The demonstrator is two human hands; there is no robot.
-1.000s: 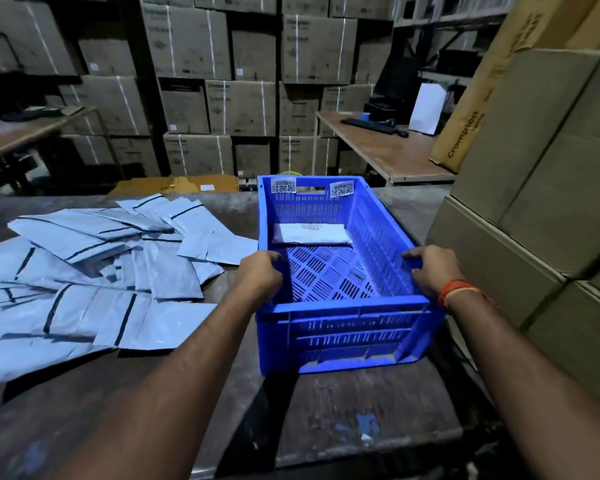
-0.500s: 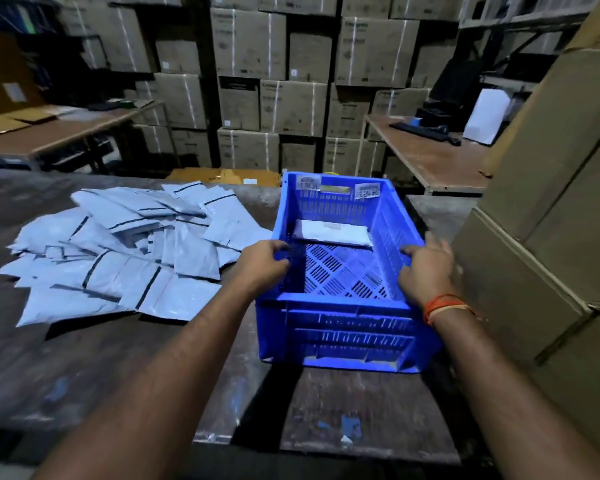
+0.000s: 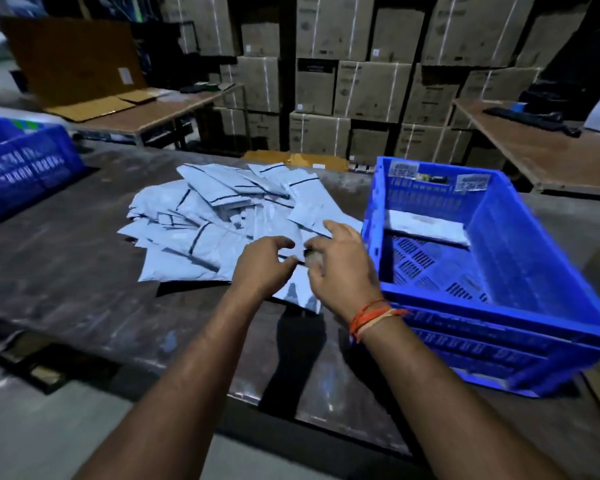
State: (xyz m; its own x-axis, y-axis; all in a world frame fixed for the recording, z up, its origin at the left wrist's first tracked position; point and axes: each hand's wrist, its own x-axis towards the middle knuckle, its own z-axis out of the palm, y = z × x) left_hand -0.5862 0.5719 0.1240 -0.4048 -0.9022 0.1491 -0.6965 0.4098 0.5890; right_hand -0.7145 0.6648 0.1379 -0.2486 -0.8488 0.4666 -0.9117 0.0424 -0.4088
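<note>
A loose pile of grey mailer bags (image 3: 222,220) with black strips lies on the dark worktable (image 3: 84,278). Both hands are over the pile's near right edge. My left hand (image 3: 264,265) has its fingers curled and pinches the edge of the nearest mailer bag (image 3: 302,289), whose near corner is raised off the table. My right hand (image 3: 340,268), with an orange thread on the wrist, hovers right beside it with fingers spread; blur hides whether it grips the bag. To the right stands a blue slotted crate (image 3: 430,299) holding one white packet (image 3: 426,226) at its far end.
A second blue crate (image 3: 21,168) stands at the table's far left. Stacked cardboard boxes (image 3: 343,91) fill the back wall. A side table with flattened cardboard (image 3: 94,105) is at back left, and another table with a keyboard (image 3: 534,123) at back right.
Both hands have let go of the blue crate's rim and moved left onto the pile of bags. The view has turned left, so the crate now sits at the right.
</note>
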